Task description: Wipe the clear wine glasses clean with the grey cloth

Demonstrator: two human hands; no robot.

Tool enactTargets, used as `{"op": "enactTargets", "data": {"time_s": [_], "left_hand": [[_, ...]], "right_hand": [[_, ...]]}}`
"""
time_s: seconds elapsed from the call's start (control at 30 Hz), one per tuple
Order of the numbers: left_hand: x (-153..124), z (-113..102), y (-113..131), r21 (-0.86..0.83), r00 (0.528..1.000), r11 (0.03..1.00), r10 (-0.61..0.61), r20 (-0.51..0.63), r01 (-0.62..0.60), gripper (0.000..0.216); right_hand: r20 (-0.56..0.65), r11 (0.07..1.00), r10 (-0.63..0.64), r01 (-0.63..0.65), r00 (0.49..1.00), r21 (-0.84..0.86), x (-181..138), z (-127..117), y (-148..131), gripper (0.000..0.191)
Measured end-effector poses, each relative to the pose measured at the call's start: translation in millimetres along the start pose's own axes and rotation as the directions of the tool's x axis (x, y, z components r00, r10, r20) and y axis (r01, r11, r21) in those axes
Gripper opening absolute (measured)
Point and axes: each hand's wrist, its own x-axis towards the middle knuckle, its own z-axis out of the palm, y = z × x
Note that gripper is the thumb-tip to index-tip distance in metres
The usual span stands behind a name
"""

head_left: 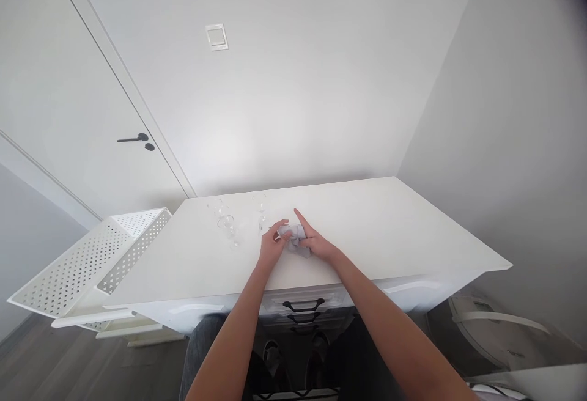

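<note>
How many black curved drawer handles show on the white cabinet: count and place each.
3, stacked at the picture's lower centre: the top handle, the middle handle and the bottom handle. More may be hidden lower down.

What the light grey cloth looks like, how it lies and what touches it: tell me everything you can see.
The light grey cloth looks like thin, soft fabric, bunched into loose folds with no visible pattern. It is between the person's hands, above the near part of the white cabinet top. The left hand grips its left side; the right hand touches its right side. Whether it wraps something or rests on the surface cannot be told.
</note>
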Motion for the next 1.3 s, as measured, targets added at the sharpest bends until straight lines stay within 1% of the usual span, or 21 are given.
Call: {"op": "enactTargets", "data": {"time_s": [0.07,0.13,0.2,0.23,0.33,0.4,0.47,0.57,0.63,0.7,0.77,0.83,0.9,0.97,1.0,1.03,1.1,1.13,1.2,1.23,1.3], "left_hand": [[1,-1,-1,-0.008,1.000,1.000,0.004,-0.025,-0.004,0.052],[2,-2,-1,-0.013,0.997,1.000,0.000,-0.078,-0.001,0.053],[1,-2,0,-0.028,0.993,1.000,-0.012,-0.118,0.009,0.055],[1,-2,1,-0.041,0.993,0.999,-0.010,-0.117,0.006,0.055],[-1,1,2,-0.078,0.998,0.996,0.044,-0.041,-0.047,0.052],[-2,2,2,-0.070,0.997,0.995,0.073,-0.014,-0.074,0.050],[-1,2,0,-0.045,0.997,0.997,0.058,-0.045,-0.060,0.049],[1,1,-5,-0.050,0.988,0.999,0.006,-0.154,-0.014,0.053],[3,0,-7,-0.071,0.984,0.997,0.009,-0.178,-0.022,0.053],[3,1,-8,-0.086,0.992,0.995,0.031,-0.120,-0.041,0.052],[3,3,-8,-0.089,0.999,0.995,0.033,-0.033,-0.036,0.054],[2,5,-7,-0.108,0.999,0.994,0.015,0.031,-0.011,0.057],[0,7,-6,-0.139,0.995,0.990,0.028,0.099,-0.014,0.062],[-1,7,-4,-0.165,0.982,0.986,0.069,0.178,-0.040,0.064],[-1,6,-4,-0.167,0.976,0.984,0.089,0.199,-0.056,0.061],[-1,5,-3,-0.171,0.977,0.983,0.096,0.188,-0.064,0.054],[-2,1,-2,-0.203,0.994,0.978,0.076,0.083,-0.058,0.037],[-1,-2,-2,-0.229,0.999,0.972,0.051,0.018,-0.046,0.034],[-1,-6,0,-0.277,0.998,0.961,-0.011,-0.056,-0.005,0.039],[-2,-7,1,-0.288,0.998,0.958,-0.036,-0.050,0.020,0.044],[-3,-6,4,-0.277,0.997,0.958,-0.071,0.027,0.075,0.052]], "right_hand": [[-0.033,0.999,-0.011,0.012,0.999,0.030,0,0,-4,0.104],[-0.107,0.998,-0.033,0.038,0.994,0.043,1,1,-8,0.100],[-0.168,0.998,-0.062,0.065,0.984,0.014,0,3,-11,0.104],[-0.177,0.997,-0.073,0.072,0.981,-0.011,0,4,-12,0.107],[-0.139,0.997,-0.059,0.053,0.989,-0.049,-2,7,-11,0.108],[-0.104,1.000,-0.028,0.027,0.994,-0.011,-2,7,-10,0.105],[-0.114,0.999,-0.022,0.028,0.993,0.047,-1,5,-8,0.103],[-0.183,0.991,-0.061,0.081,0.981,0.103,1,5,-6,0.108],[-0.145,0.993,-0.078,0.091,0.986,0.081,1,6,-6,0.109],[-0.058,0.997,-0.079,0.081,0.995,0.019,-1,8,-7,0.105],[-0.028,0.995,-0.089,0.088,0.996,-0.038,-2,10,-8,0.097],[-0.088,0.993,-0.114,0.110,0.990,-0.051,-1,10,-10,0.087],[-0.190,0.992,-0.127,0.127,0.974,-0.009,1,8,-11,0.077],[-0.338,0.983,-0.119,0.158,0.934,0.090,4,3,-11,0.072],[-0.420,0.973,-0.110,0.184,0.901,0.140,5,0,-11,0.071],[-0.496,0.961,-0.101,0.213,0.862,0.175,5,-4,-11,0.070],[-0.595,0.944,-0.093,0.260,0.798,0.201,4,-11,-11,0.069],[-0.611,0.943,-0.095,0.269,0.786,0.198,3,-13,-11,0.069],[-0.594,0.948,-0.106,0.261,0.798,0.181,2,-14,-13,0.065],[-0.570,0.953,-0.109,0.248,0.815,0.173,1,-12,-13,0.061],[-0.508,0.965,-0.106,0.212,0.855,0.156,0,-6,-15,0.052]]}}
